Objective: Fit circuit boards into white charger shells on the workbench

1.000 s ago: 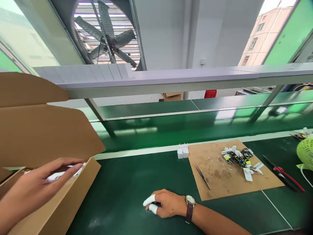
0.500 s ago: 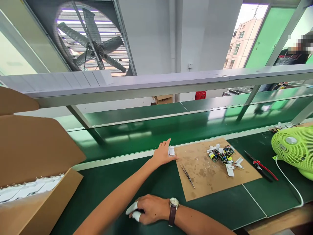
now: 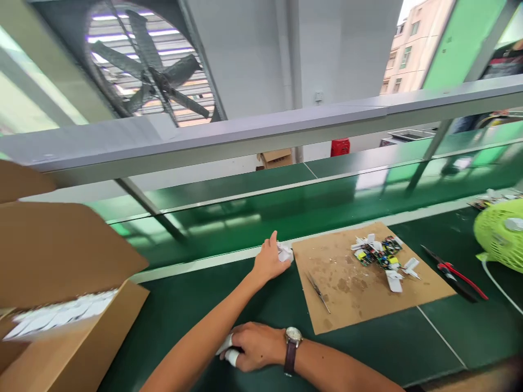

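My left hand (image 3: 269, 260) reaches out to the near left corner of a brown board (image 3: 339, 294). Its thumb and fingers are around a small white plastic casing (image 3: 285, 252), which looks blurred. My right hand (image 3: 251, 347), with a watch on the wrist, rests low over the green table, its fingers loosely bent and apart. White finger cots (image 3: 231, 356) cover two of its fingertips, partly behind my left forearm. Nothing shows in that hand. On the board lie metal tweezers (image 3: 318, 294) and a pile of circuit boards (image 3: 378, 253) with white plastic parts.
An open cardboard box (image 3: 118, 337) holding white pieces stands at the left. Red-and-black pliers (image 3: 455, 275) lie right of the board, near a green fan (image 3: 500, 234). A raised shelf rail (image 3: 253, 141) crosses behind the green table (image 3: 183, 310). Part of another person shows far right.
The view has shifted and tilted slightly. The white casing now sits tilted at my left hand. My right hand has stayed nearly in place, its fingertips now closer behind the left forearm.
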`<control>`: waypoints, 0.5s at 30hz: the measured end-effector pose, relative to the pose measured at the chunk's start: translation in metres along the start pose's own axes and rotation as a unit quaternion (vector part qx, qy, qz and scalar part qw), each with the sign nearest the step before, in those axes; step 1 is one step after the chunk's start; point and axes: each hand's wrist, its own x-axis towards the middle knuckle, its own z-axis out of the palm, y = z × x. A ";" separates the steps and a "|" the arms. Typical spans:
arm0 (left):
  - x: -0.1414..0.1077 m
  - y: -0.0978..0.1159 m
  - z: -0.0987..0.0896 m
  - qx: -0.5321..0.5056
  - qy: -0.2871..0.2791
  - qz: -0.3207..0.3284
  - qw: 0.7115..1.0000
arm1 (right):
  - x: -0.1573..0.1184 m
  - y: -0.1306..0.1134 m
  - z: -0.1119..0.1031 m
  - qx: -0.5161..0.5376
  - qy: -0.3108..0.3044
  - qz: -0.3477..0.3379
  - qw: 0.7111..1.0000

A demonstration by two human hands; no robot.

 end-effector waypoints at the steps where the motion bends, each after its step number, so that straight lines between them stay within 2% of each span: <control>1: -0.003 -0.002 -0.003 -0.013 0.008 0.002 1.000 | -0.001 -0.002 0.000 0.000 0.007 0.004 1.000; 4: -0.016 -0.015 -0.030 -0.046 0.049 0.005 0.998 | -0.003 -0.005 0.000 0.008 0.043 0.011 0.999; 6: -0.031 -0.036 -0.066 -0.062 0.098 -0.003 0.993 | -0.003 -0.002 0.001 0.018 0.049 0.008 0.999; 8: -0.055 -0.067 -0.114 -0.075 0.170 -0.011 0.983 | -0.004 0.005 0.003 0.024 0.039 0.011 0.999; 10: -0.088 -0.110 -0.168 -0.075 0.265 -0.023 0.961 | -0.005 0.012 0.005 0.021 0.026 0.034 0.999; 12: -0.127 -0.164 -0.221 -0.025 0.357 -0.067 0.931 | -0.007 0.017 0.005 0.022 0.006 0.071 0.997; 14: -0.167 -0.223 -0.264 0.061 0.402 -0.171 0.897 | -0.007 0.018 0.003 0.038 -0.011 0.102 0.994; 15: -0.186 -0.253 -0.280 0.102 0.392 -0.248 0.880 | -0.006 0.017 0.001 0.049 -0.017 0.114 0.992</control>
